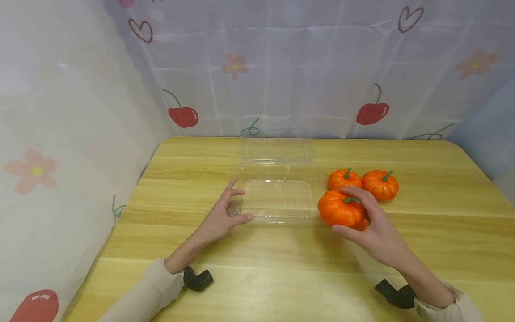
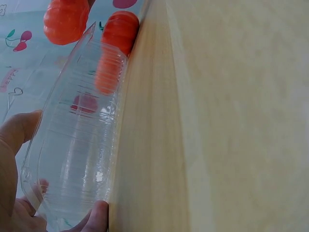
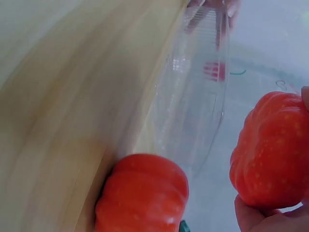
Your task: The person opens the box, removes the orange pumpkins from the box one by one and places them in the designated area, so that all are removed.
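A clear plastic clamshell container (image 1: 277, 219) sits on the table in the head view, its lid (image 1: 277, 150) folded back toward the curtain. My left hand (image 1: 223, 217) is at the container's left end, thumb by the front corner and spread fingers along the side, touching it. In my right hand (image 1: 380, 235) is an orange toy pumpkin (image 1: 338, 209) with a green stem, gripped between thumb and fingers above the table, just right of the container. The right wrist view shows this held pumpkin (image 3: 273, 150) raised beside another pumpkin (image 3: 142, 193) on the table.
Two more pumpkins, one left (image 1: 342, 178) and one right (image 1: 380, 185), stand behind the right hand. An orange patch (image 1: 363, 225) shows under the held pumpkin, mostly hidden. A printed curtain (image 1: 297, 89) borders the table's back. Dark curved pieces (image 1: 198, 279) are at both wrists.
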Available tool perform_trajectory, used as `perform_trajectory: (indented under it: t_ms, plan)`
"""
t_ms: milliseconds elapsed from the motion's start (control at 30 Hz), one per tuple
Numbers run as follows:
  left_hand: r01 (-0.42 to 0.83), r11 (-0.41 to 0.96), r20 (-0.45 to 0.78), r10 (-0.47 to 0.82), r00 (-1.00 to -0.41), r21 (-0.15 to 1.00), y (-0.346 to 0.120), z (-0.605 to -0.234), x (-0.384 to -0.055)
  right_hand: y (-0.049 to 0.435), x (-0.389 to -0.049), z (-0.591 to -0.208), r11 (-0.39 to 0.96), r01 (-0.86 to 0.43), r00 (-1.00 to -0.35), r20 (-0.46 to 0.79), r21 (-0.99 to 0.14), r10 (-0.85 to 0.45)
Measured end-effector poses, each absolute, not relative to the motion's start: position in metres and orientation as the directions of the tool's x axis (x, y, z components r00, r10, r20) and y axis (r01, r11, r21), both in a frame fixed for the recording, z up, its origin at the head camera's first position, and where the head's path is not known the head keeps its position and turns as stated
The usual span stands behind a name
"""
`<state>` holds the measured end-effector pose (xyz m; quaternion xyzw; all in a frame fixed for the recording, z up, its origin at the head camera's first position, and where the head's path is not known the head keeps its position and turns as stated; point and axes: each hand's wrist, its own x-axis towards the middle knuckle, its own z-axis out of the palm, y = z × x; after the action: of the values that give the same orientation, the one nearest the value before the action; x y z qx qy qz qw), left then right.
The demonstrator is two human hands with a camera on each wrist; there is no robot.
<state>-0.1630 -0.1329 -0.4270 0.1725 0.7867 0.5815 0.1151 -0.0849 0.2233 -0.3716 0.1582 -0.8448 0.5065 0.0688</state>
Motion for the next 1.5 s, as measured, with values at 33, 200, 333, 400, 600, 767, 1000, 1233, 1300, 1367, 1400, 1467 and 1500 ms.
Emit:
perform_trajectory:
  t_ms: [33, 200, 333, 400, 600, 767, 1000, 1233, 1300, 1367, 1400, 1467, 1500]
  plan:
    - [0.137, 0.266, 0.018, 0.405, -0.914, 0.954, -0.133, -0.427, -0.163, 0.226, -0.083, -0.371, 0.437, -0.33, -0.943, 0.273, -0.836, -0.189]
    - [0.131, 0.269, 0.012, 0.401, -0.916, 0.954, -0.134, -0.428, -0.162, 0.237, -0.077, -0.369, 0.439, -0.312, -0.95, 0.269, -0.843, -0.16]
    - [0.133, 0.266, 0.015, 0.405, -0.914, 0.955, -0.133, -0.428, -0.162, 0.245, -0.073, -0.369, 0.436, -0.32, -0.947, 0.287, -0.841, -0.143]
    - [0.133, 0.263, 0.015, 0.406, -0.914, 0.955, -0.133, -0.427, -0.161, 0.25, -0.072, -0.368, 0.435, -0.321, -0.947, 0.292, -0.841, -0.133]
    - [0.129, 0.257, 0.015, 0.404, -0.915, 0.958, -0.132, -0.427, -0.162, 0.268, -0.069, -0.368, 0.461, -0.297, -0.953, 0.291, -0.836, -0.087]
    - [0.132, 0.261, 0.013, 0.413, -0.911, 0.956, -0.129, -0.428, -0.162, 0.289, -0.063, -0.371, 0.531, -0.194, -0.972, 0.234, -0.825, 0.008]
    - [0.146, 0.278, 0.024, 0.4, -0.916, 0.949, -0.132, -0.428, -0.161, 0.307, -0.067, -0.376, 0.562, -0.101, -0.987, 0.156, -0.821, 0.05]
    - [0.144, 0.273, 0.023, 0.403, -0.915, 0.951, -0.134, -0.428, -0.16, 0.315, -0.073, -0.383, 0.542, -0.039, -0.986, 0.119, -0.839, 0.113]
    - [0.142, 0.275, 0.021, 0.401, -0.916, 0.951, -0.134, -0.428, -0.16, 0.318, -0.075, -0.385, 0.548, -0.017, -0.984, 0.111, -0.836, 0.139]
    - [0.145, 0.278, 0.023, 0.399, -0.917, 0.95, -0.133, -0.428, -0.161, 0.321, -0.076, -0.386, 0.564, 0.011, -0.983, 0.093, -0.826, 0.157]
    - [0.141, 0.281, 0.019, 0.397, -0.918, 0.949, -0.133, -0.428, -0.16, 0.322, -0.077, -0.387, 0.579, 0.031, -0.984, 0.077, -0.815, 0.16]
    - [0.142, 0.282, 0.019, 0.397, -0.918, 0.949, -0.133, -0.428, -0.16, 0.325, -0.079, -0.388, 0.609, 0.065, -0.986, 0.042, -0.79, 0.159]
    - [0.143, 0.285, 0.019, 0.398, -0.917, 0.948, -0.133, -0.428, -0.16, 0.326, -0.079, -0.389, 0.619, 0.075, -0.988, 0.025, -0.781, 0.152]
